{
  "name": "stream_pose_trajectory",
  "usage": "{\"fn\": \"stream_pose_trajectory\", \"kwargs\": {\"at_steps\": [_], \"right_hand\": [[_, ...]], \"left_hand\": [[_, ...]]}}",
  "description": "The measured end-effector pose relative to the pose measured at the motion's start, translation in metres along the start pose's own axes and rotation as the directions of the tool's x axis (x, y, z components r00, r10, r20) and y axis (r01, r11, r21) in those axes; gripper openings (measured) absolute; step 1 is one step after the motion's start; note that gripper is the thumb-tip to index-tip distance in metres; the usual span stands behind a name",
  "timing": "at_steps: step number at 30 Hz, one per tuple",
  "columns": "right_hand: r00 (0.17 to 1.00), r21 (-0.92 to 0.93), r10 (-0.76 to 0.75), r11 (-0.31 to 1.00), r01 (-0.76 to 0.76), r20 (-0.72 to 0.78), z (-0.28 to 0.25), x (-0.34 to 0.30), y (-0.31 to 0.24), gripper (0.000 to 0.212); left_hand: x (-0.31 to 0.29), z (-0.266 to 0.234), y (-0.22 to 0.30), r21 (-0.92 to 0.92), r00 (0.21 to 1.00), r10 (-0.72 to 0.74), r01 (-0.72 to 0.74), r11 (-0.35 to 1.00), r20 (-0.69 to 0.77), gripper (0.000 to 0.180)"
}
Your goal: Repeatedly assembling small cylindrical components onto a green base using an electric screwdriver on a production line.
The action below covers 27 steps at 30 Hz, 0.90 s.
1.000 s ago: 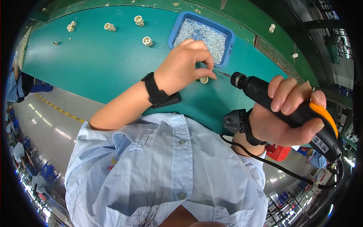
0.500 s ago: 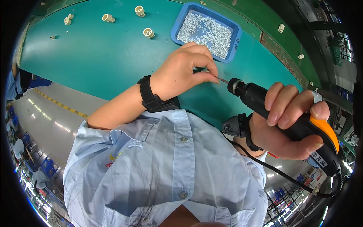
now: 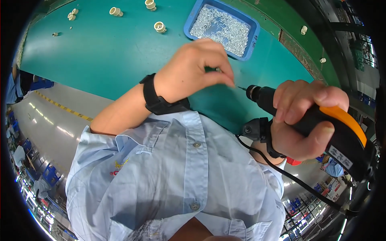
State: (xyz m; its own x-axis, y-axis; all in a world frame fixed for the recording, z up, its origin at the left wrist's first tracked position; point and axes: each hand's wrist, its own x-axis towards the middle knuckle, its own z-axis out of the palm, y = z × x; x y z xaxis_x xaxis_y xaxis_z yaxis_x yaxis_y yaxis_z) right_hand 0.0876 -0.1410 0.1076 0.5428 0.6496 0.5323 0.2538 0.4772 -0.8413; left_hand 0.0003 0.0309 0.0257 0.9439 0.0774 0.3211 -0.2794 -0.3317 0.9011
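My right hand (image 3: pixel 307 116) is wrapped round a black electric screwdriver (image 3: pixel 268 98) with an orange strip, its cord trailing back under the wrist. The thin bit (image 3: pixel 242 88) points left at my left fingertips, with a small gap between. My left hand (image 3: pixel 197 66) hovers over the green table, thumb and forefinger pinched together. A small shiny bit (image 3: pixel 218 70) shows inside the curl of the fingers, too small and blurred to name. Just beyond this hand stands a blue tray (image 3: pixel 187 29) of loose silvery screws (image 3: pixel 231 38).
Several cream round fittings (image 3: pixel 160 27) stand on the green table (image 3: pixel 100 56) at the far left. More small cream pieces (image 3: pixel 304 30) lie on the green ledge at the right. A grey floor (image 3: pixel 60 114) with a yellow-striped line lies left of the table.
The screwdriver has drawn back to the right, so its bit is now apart from my left fingertips. My left hand has shifted slightly and blurs at the fingers.
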Motion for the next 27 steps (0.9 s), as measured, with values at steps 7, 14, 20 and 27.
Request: {"fn": "stream_pose_trajectory", "kwargs": {"at_steps": [7,14,20,27], "right_hand": [[0.992,-0.006,-0.049,0.999,0.048,-0.117,-0.002,-0.003,0.004,0.038],[0.983,0.016,-0.084,0.996,0.088,-0.163,0.006,0.001,0.018,0.037],[0.969,-0.078,-0.023,0.997,0.003,-0.246,0.017,0.007,0.026,0.035],[0.968,-0.127,0.034,0.99,-0.068,-0.25,0.021,0.011,0.038,0.032]], "left_hand": [[-0.008,0.012,-0.017,0.162,0.998,0.041,-0.034,0.986,-0.044,0.013],[-0.008,0.02,-0.025,0.081,0.989,-0.149,0.15,0.985,-0.009,0.016],[-0.008,0.021,-0.027,0.005,0.983,-0.175,0.176,0.984,-0.047,0.019],[-0.008,0.018,-0.027,-0.042,0.977,-0.213,0.211,0.976,-0.033,0.018]]}}
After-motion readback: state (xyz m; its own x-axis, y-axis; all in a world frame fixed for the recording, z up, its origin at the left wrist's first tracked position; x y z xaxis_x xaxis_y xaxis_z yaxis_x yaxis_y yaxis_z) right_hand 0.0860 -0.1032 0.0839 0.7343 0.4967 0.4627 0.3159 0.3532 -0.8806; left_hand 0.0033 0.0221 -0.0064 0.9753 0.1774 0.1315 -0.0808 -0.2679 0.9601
